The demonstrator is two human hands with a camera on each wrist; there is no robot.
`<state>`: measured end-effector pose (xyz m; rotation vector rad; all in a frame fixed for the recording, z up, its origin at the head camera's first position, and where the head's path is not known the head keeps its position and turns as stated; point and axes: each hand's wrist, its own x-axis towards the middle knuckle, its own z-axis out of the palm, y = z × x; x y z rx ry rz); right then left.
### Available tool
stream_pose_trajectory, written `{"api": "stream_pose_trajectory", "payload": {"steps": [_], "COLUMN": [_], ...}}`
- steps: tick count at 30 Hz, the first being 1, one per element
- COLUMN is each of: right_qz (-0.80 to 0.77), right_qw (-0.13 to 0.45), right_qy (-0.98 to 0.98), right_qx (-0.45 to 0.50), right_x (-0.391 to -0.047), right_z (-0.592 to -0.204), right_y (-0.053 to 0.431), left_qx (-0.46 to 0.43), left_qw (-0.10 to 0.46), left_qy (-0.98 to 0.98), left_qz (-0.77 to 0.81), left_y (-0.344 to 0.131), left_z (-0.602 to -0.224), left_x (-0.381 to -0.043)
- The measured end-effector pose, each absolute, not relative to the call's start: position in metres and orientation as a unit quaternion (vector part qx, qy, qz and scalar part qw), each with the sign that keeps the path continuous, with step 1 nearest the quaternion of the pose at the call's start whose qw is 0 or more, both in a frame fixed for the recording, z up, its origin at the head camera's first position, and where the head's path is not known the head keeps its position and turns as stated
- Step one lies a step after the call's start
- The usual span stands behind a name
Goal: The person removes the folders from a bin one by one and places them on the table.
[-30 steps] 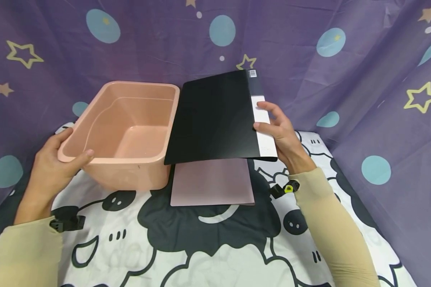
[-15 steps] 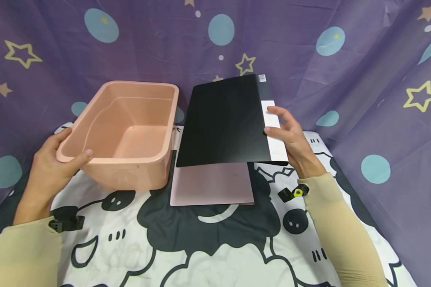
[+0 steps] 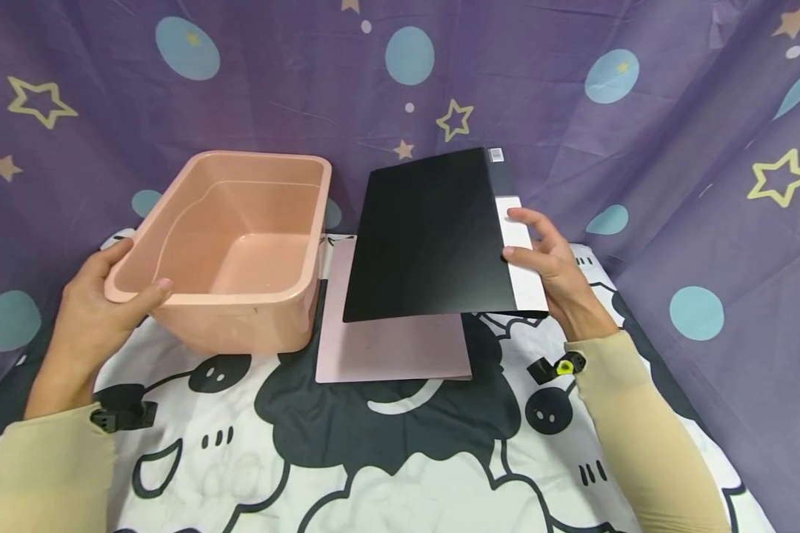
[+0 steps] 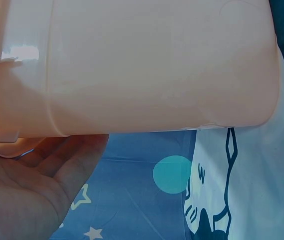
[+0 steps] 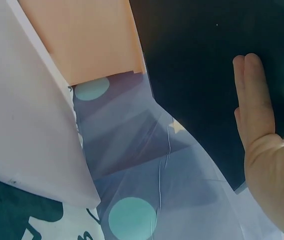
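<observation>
A deep peach plastic bin (image 3: 240,326) stands at the left in the head view, and nothing shows inside it. My left hand (image 3: 100,311) grips its near left corner, thumb over the rim. In the left wrist view, the fingers (image 4: 77,160) reach under the rim by the bin's side. My right hand (image 3: 556,270) holds a black folder (image 3: 433,237) by its white-labelled spine, thumb on top. The right wrist view shows straight fingers (image 5: 256,100) supporting the folder's underside. The folder hangs tilted above a pale pink folder (image 3: 393,352), covering part of it.
A white bedspread (image 3: 433,496) with black cartoon sheep lies under everything. Behind it hangs a purple curtain (image 3: 527,66) with stars and blue dots. The pink folder lies close to the bin's right side.
My right hand has carried the black folder to the right and slightly lower, away from the bin's rim. More of the pink folder's left side shows. The left hand and bin stay still.
</observation>
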<state>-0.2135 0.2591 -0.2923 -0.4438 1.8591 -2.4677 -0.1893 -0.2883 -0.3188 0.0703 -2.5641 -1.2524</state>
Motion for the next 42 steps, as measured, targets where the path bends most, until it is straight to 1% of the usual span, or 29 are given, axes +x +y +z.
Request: {"api": "stream_pose_trajectory", "payload": {"steps": [14, 22, 36, 42], "right_qz": [-0.802, -0.815, -0.792, -0.802], "right_qw": [0.007, 0.024, -0.001, 0.011], "right_qy": [0.578, 0.554, 0.588, 0.573], "right_qx": [-0.151, -0.168, -0.164, -0.165], "right_x": [-0.205, -0.202, -0.195, -0.192], "right_z": [-0.297, -0.302, -0.309, -0.315], "right_y": [0.278, 0.293, 0.315, 0.324], "left_qx": [0.025, 0.031, 0.030, 0.029], "left_qw": [0.147, 0.150, 0.147, 0.147], "left_qy": [-0.887, -0.890, -0.888, -0.889], "left_qz": [-0.436, -0.430, -0.435, -0.433], "left_y": [-0.289, -0.288, -0.287, -0.286], "left_z": [-0.319, -0.319, -0.320, -0.319], "left_x": [-0.189, -0.188, -0.188, -0.189]}}
